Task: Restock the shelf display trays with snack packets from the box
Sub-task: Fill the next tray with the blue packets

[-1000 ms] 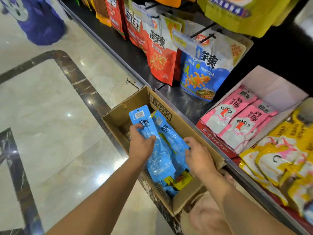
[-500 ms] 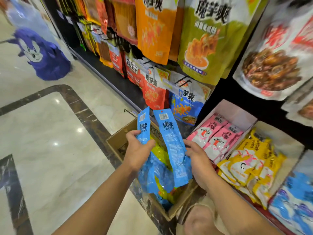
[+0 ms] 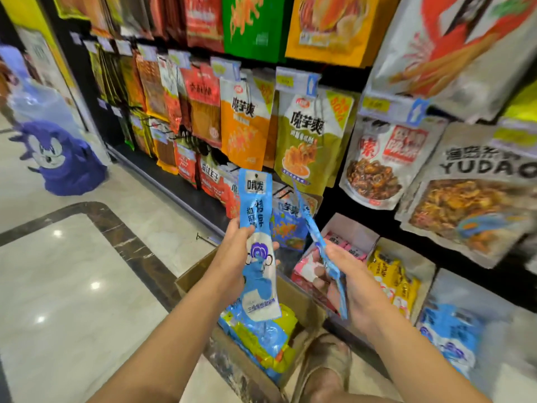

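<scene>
Gripping blue snack packets [image 3: 257, 216], one in the left hand [image 3: 232, 257], one in the right hand [image 3: 353, 283], above a well-stocked cardboard box [image 3: 300, 301]; neither is shelved yet.

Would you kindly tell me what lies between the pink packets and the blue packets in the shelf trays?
In the head view, a tray of yellow packets lies between the pink packets and the shelf's blue packets.

A: What's the floor like?
B: Pale polished marble floor [image 3: 72, 301], a dark veined band [image 3: 130, 245] curving through it; bright spots of light [image 3: 95, 285] glint on it.
A: And the wall?
B: A black shelf unit [image 3: 340, 78] hung with snack bags [image 3: 311, 141] on pegs, price tags [image 3: 296, 81] above them; a purple cartoon figure [image 3: 64, 161] stands on the floor at the far left.
</scene>
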Motion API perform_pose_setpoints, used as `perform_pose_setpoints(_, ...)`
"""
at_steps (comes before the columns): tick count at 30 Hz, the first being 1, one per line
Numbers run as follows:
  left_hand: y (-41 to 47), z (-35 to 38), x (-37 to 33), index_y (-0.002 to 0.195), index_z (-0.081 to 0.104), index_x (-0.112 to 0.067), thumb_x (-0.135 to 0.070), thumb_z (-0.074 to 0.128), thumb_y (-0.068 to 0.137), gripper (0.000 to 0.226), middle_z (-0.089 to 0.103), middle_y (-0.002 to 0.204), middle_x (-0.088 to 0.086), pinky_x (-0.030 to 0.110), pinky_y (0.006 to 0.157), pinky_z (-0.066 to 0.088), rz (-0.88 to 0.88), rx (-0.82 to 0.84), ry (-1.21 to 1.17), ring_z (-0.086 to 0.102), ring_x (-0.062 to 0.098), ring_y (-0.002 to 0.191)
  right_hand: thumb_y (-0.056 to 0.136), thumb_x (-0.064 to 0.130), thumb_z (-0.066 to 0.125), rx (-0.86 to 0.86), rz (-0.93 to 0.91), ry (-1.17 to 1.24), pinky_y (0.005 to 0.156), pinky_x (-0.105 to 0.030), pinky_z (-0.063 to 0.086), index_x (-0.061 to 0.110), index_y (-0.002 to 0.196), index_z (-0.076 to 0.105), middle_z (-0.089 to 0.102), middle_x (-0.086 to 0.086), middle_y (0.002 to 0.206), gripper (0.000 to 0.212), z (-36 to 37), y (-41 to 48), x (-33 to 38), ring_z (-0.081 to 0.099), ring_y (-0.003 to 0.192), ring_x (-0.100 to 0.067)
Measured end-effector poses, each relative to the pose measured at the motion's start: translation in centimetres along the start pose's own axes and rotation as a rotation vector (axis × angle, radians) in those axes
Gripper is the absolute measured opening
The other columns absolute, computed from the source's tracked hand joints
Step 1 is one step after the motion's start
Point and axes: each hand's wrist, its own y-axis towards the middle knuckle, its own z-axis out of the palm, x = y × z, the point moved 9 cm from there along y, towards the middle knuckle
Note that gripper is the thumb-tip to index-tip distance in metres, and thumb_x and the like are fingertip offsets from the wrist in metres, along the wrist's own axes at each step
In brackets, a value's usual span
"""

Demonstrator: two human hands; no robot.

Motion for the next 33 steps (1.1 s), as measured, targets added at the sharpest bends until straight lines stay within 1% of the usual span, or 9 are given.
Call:
perform_pose_setpoints(4,-2.8,3.2,-2.6,0.121,0.055,-0.028,-0.029,0.045,0.105,0.019,0.075,0.102,0.011,0.049,0.073,0.058,0.032,0.098,0.014,0.074,0.033,0.089,0.087,0.039,0.069,0.156,0.064,0.253,0.049,-0.026,0.035,0.007,0.109,0.057,0.055,-0.005,0.08,0.04,1.9,-3.8,3.5,0.04,0.055,-0.013)
perform_pose_setpoints(8,-5.5,7.2,-5.2,0.119,0.056,-0.026,-0.016,0.051,0.1,0.022,0.076,0.096,0.008,0.043,0.066,0.059,0.095,0.173,0.115,0.074,0.026,0.077,0.07,0.043,0.089,0.337,0.03,0.316,0.058,-0.029,0.042,0.013,0.116,0.051,0.052,-0.002,0.081,0.067,3.3,-7.7,7.2,0.049,0.059,-0.015)
perform_pose_setpoints(11,-7.7,10.5,-6.9,0.121,0.055,-0.023,-0.008,0.056,0.096,0.029,0.075,0.101,0.009,0.05,0.074,0.06,0.149,0.245,0.177,0.074,0.027,0.079,0.065,0.028,0.093,0.324,-0.076,0.243,0.065,-0.03,0.038,0.011,0.112,0.05,0.048,-0.001,0.081,0.066,3.4,-11.2,10.1,0.045,0.065,-0.015)
perform_pose_setpoints(15,-11.1,15.1,-8.7,0.119,0.055,-0.024,-0.008,0.055,0.098,0.026,0.076,0.088,0.004,0.043,0.061,0.061,0.182,0.362,0.191,0.073,0.024,0.067,0.041,0.031,0.1,0.133,-0.228,0.09,0.056,-0.03,0.049,0.011,0.093,0.062,0.051,-0.001,0.072,0.068,1.4,-14.9,13.7,0.052,0.057,-0.015)
perform_pose_setpoints(19,-14.2,20.1,-9.1,0.118,0.056,-0.022,-0.006,0.055,0.097,0.027,0.073,0.1,0.011,0.043,0.064,0.06,0.212,0.469,0.202,0.071,0.026,0.071,0.043,0.03,0.098,0.05,-0.296,0.127,0.054,-0.032,0.052,0.011,0.112,0.053,0.052,-0.001,0.076,0.084,-1.3,-18.2,15.5,0.053,0.063,-0.017)
perform_pose_setpoints(22,-16.5,24.1,-8.2,0.121,0.055,-0.024,-0.005,0.054,0.097,0.03,0.074,0.103,0.012,0.05,0.069,0.059,0.219,0.575,0.22,0.071,0.029,0.075,0.05,0.032,0.097,0.071,-0.247,0.146,0.053,-0.03,0.047,0.011,0.106,0.068,0.061,-0.003,0.082,0.066,-2.8,-20.2,15.6,0.056,0.064,-0.018)
perform_pose_setpoints(26,-18.3,28.1,-5.7,0.118,0.054,-0.023,-0.005,0.053,0.098,0.027,0.073,0.101,0.012,0.044,0.063,0.06,0.174,0.655,0.247,0.073,0.025,0.073,0.069,0.029,0.082,0.014,-0.186,0.129,0.054,-0.031,0.048,0.01,0.093,0.075,0.065,-0.006,0.079,0.032,-6.1,-22.2,14.8,0.06,0.065,-0.021)
perform_pose_setpoints(31,-18.8,31.6,-1.0,0.123,0.053,-0.016,-0.001,0.051,0.097,0.03,0.072,0.106,0.018,0.045,0.063,0.061,0.123,0.715,0.312,0.074,0.025,0.077,0.078,0.03,0.069,-0.139,-0.15,0.054,0.056,-0.029,0.056,0.016,0.085,0.079,0.073,-0.002,0.085,0.018,-12.1,-24.1,13.7,0.064,0.069,-0.017)
perform_pose_setpoints(33,-18.5,32.1,0.6,0.125,0.053,-0.014,0.001,0.05,0.096,0.033,0.07,0.109,0.021,0.05,0.067,0.061,0.088,0.728,0.288,0.073,0.028,0.08,0.077,0.032,0.068,-0.175,-0.139,0.01,0.057,-0.027,0.055,0.019,0.093,0.082,0.073,0.001,0.097,0.025,-14.0,-24.4,13.2,0.062,0.072,-0.014)
